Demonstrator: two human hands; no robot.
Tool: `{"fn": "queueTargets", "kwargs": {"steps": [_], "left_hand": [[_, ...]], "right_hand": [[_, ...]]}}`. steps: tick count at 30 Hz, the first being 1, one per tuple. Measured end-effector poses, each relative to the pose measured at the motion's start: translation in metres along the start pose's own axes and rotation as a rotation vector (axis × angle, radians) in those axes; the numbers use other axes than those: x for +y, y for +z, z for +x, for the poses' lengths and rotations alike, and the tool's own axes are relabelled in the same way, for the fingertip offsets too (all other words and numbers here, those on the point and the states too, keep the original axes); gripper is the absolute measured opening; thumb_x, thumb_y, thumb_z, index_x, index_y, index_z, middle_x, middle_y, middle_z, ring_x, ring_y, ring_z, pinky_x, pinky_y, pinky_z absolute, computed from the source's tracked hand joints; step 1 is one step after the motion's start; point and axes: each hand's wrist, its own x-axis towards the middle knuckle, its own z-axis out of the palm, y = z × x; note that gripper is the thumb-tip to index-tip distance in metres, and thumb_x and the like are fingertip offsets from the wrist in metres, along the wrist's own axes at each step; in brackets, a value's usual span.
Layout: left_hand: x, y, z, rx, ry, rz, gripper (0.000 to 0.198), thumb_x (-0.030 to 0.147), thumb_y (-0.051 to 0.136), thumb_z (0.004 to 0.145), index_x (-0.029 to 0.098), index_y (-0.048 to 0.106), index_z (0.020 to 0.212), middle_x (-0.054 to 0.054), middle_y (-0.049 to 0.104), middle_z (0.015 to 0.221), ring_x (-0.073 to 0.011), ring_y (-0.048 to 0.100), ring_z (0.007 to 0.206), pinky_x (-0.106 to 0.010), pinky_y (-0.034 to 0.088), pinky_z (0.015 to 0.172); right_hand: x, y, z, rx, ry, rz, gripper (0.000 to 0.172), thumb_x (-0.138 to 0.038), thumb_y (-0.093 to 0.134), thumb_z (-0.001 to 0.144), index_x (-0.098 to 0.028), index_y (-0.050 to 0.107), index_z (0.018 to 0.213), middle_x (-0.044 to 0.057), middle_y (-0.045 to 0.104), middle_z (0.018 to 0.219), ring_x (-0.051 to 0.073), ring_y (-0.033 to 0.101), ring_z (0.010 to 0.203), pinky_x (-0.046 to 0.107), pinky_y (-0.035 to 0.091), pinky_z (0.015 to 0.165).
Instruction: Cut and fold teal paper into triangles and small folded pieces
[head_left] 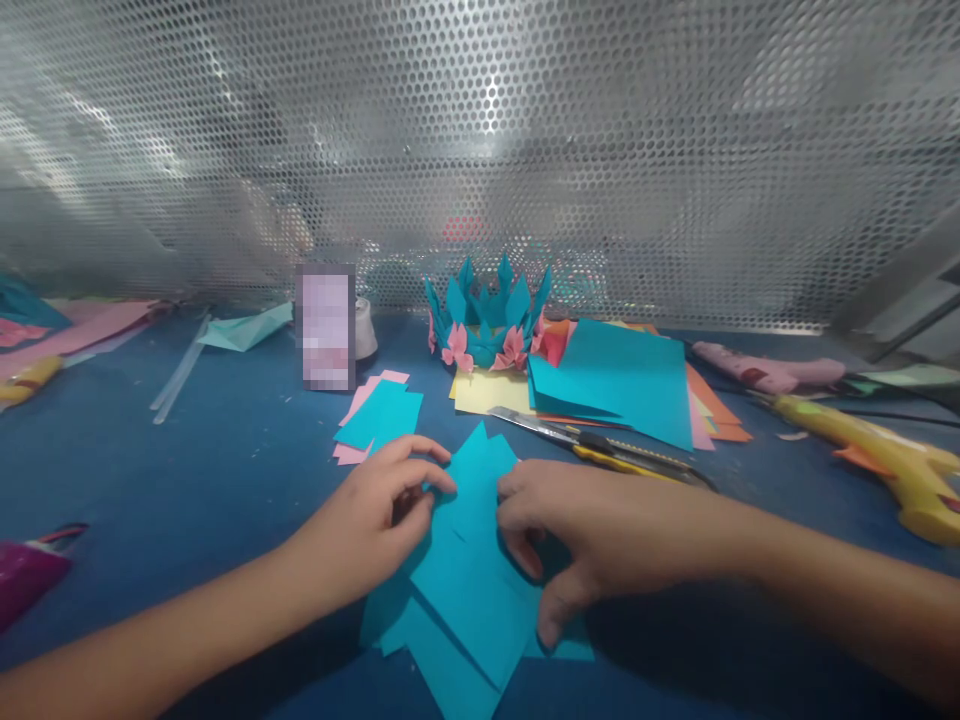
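Note:
Several loose sheets of blue paper [480, 580] lie overlapped at angles on the dark blue table in front of me. My left hand [382, 505] rests at their left edge, fingers loosely bent and apart, fingertips touching the top sheet. On the opposite side my right hand [555, 530] has curled fingers against the right edge and the thumb spread away near the lower sheets. Neither hand visibly grips a sheet. Just beyond the left hand sits a small stack of blue and pink paper pieces [382, 415]. A box cutter [592, 445] lies beyond the right hand.
A blue paper crown with pink bows [487, 320] stands at the back, beside a pile of coloured sheets [615, 370]. Yellow [877, 460] and pink [772, 368] glue guns lie right. Clear glue sticks [180, 370] lie left. Behind rises a perforated metal panel [480, 150].

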Motion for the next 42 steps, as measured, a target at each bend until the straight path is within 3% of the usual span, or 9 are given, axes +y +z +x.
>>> {"fn": "queueTargets", "kwargs": {"steps": [4, 8, 13, 16, 20, 24, 28, 32, 42], "left_hand": [[0.0, -0.003, 0.003, 0.104, -0.043, -0.138, 0.023, 0.022, 0.045, 0.085, 0.019, 0.067, 0.086, -0.006, 0.062, 0.099, -0.0152, 0.06, 0.08, -0.028, 0.048, 0.068], [-0.001, -0.009, 0.006, 0.333, -0.103, -0.226, 0.019, 0.03, 0.053, 0.082, 0.022, 0.069, 0.086, -0.004, 0.066, 0.098, -0.0207, 0.06, 0.093, -0.033, 0.048, 0.081], [-0.004, -0.011, 0.006, 0.574, -0.159, -0.316, 0.017, 0.035, 0.055, 0.083, 0.025, 0.068, 0.09, -0.002, 0.066, 0.103, -0.0213, 0.056, 0.105, -0.036, 0.041, 0.096], [-0.003, -0.008, 0.005, 0.569, -0.149, -0.331, 0.016, 0.034, 0.057, 0.083, 0.024, 0.067, 0.09, -0.002, 0.063, 0.106, -0.0216, 0.054, 0.108, -0.035, 0.04, 0.097], [0.0, -0.003, 0.003, 0.345, -0.072, -0.439, 0.017, 0.032, 0.058, 0.082, 0.023, 0.066, 0.093, -0.005, 0.059, 0.106, -0.0205, 0.055, 0.101, -0.03, 0.046, 0.084], [-0.001, -0.001, 0.003, 0.266, -0.074, -0.474, 0.014, 0.036, 0.061, 0.081, 0.023, 0.062, 0.087, -0.002, 0.056, 0.094, -0.0161, 0.054, 0.089, -0.025, 0.045, 0.075], [0.0, -0.002, 0.004, 0.251, -0.2, -0.78, 0.036, 0.055, 0.062, 0.075, 0.021, 0.054, 0.087, 0.001, 0.052, 0.072, -0.0129, 0.05, 0.065, -0.025, 0.044, 0.061], [0.004, -0.002, 0.006, 0.24, -0.369, -1.056, 0.039, 0.057, 0.056, 0.079, 0.02, 0.055, 0.091, -0.001, 0.054, 0.078, -0.0134, 0.051, 0.072, -0.023, 0.043, 0.061], [0.014, -0.004, 0.009, 0.317, -0.532, -1.215, 0.021, 0.032, 0.07, 0.076, 0.02, 0.058, 0.088, 0.006, 0.052, 0.066, -0.0061, 0.051, 0.061, -0.017, 0.046, 0.064]], "right_hand": [[0.005, -0.003, 0.003, 0.062, 0.115, 0.155, 0.032, -0.044, 0.073, 0.07, -0.019, 0.054, 0.071, -0.003, 0.052, 0.071, 0.012, 0.046, 0.064, 0.021, 0.032, 0.052], [0.009, -0.003, 0.007, 0.223, 0.268, 0.203, 0.033, -0.048, 0.061, 0.079, -0.02, 0.045, 0.077, -0.004, 0.045, 0.067, 0.01, 0.04, 0.058, 0.022, 0.031, 0.049], [0.014, 0.007, 0.013, 0.395, 0.213, 0.604, 0.038, -0.053, 0.058, 0.08, -0.021, 0.039, 0.087, -0.002, 0.048, 0.078, 0.011, 0.049, 0.064, 0.025, 0.043, 0.057], [0.015, 0.009, 0.018, 0.492, 0.124, 0.878, 0.044, -0.046, 0.068, 0.073, -0.023, 0.034, 0.09, -0.002, 0.049, 0.086, 0.01, 0.053, 0.066, 0.026, 0.047, 0.059], [0.017, 0.0, 0.02, 0.599, 0.108, 0.968, 0.043, -0.027, 0.068, 0.071, -0.025, 0.034, 0.096, -0.002, 0.054, 0.089, 0.011, 0.056, 0.067, 0.027, 0.048, 0.061], [0.021, -0.007, 0.017, 0.86, 0.04, 0.638, 0.032, -0.016, 0.061, 0.071, -0.023, 0.04, 0.094, 0.002, 0.056, 0.096, 0.017, 0.058, 0.083, 0.03, 0.048, 0.068], [0.015, 0.0, 0.012, 1.023, -0.069, 0.099, 0.026, -0.004, 0.054, 0.072, -0.02, 0.049, 0.092, 0.002, 0.057, 0.092, 0.015, 0.056, 0.086, 0.028, 0.045, 0.076], [0.002, 0.007, 0.006, 0.96, -0.294, -0.211, 0.022, -0.002, 0.048, 0.075, -0.019, 0.052, 0.088, 0.003, 0.063, 0.089, 0.016, 0.057, 0.083, 0.029, 0.046, 0.076], [-0.015, 0.02, 0.0, 0.744, -0.654, -0.692, 0.02, -0.015, 0.047, 0.089, -0.015, 0.067, 0.087, 0.001, 0.071, 0.088, 0.016, 0.056, 0.075, 0.031, 0.044, 0.071]]}}
